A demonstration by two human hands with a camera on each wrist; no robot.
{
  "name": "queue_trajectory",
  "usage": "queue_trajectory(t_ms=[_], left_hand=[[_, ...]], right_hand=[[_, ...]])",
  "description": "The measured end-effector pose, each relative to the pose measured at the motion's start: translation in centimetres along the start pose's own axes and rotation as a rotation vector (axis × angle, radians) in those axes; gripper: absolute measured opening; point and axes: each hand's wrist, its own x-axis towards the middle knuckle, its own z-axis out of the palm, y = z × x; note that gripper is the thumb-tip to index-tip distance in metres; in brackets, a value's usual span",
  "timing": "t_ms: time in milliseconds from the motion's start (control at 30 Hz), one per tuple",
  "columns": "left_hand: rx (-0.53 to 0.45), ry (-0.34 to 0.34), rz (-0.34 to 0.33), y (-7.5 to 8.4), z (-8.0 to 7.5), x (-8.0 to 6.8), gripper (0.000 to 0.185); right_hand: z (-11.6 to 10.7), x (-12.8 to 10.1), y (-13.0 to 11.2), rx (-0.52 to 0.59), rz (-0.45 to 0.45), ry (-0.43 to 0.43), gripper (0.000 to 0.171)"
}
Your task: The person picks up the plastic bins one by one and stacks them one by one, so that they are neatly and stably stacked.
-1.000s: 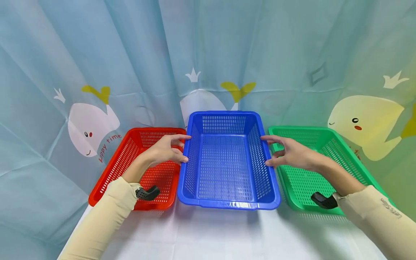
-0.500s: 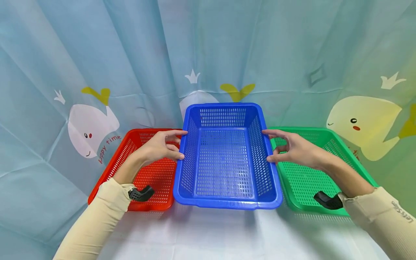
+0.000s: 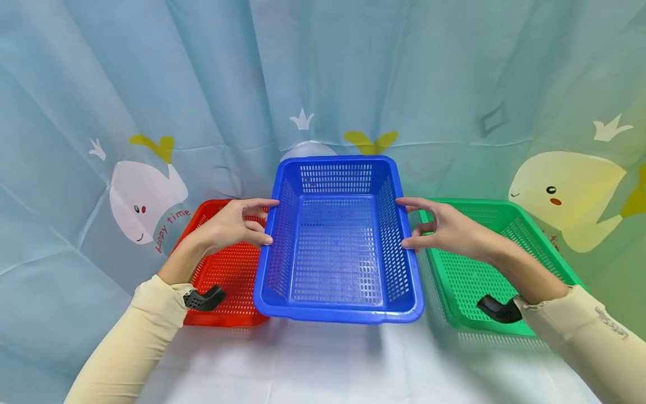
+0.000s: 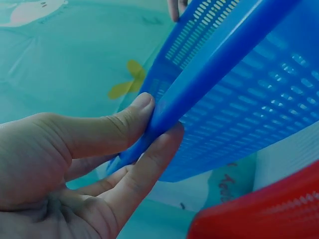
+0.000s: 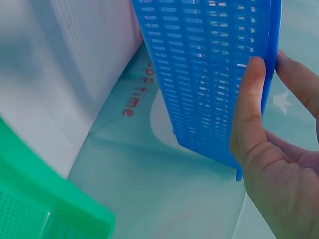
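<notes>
The blue basket (image 3: 338,241) is held just above the middle of the worktop (image 3: 323,365), between the red basket (image 3: 222,269) and the green basket (image 3: 484,264). The left hand (image 3: 229,224) and right hand (image 3: 446,230) pinch its side rims, fingers clamped on them. It appears light, stiff and smooth; the long rims offer the best hold.

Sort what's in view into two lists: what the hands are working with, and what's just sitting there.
In hand:
- blue basket, lifted clear of the cloth
- left hand, pinching its left rim
- right hand, pinching its right rim

Just there:
- red basket, left of the blue one
- green basket, right of it
- white cloth underneath
- whale curtain behind
</notes>
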Motion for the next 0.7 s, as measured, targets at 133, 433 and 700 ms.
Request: queue_trajectory(t_ms=[133,433,700], left_hand=[[0.005,0.001,-0.02,0.0,-1.4,-0.9,0.082],[0.108,0.033,-0.032,-0.8,-5.1,-3.3,0.083],[0.224,0.073,-0.063,-1.3,-8.2,-5.7,0.084]], right_hand=[[0.8,0.9,-0.8,0.013,-0.004,-0.014,0.09],[3.2,3.8,-3.1,0.067,-0.064,-0.051,0.088],[5.8,6.7,-4.8,0.101,-0.131,-0.078,0.087]])
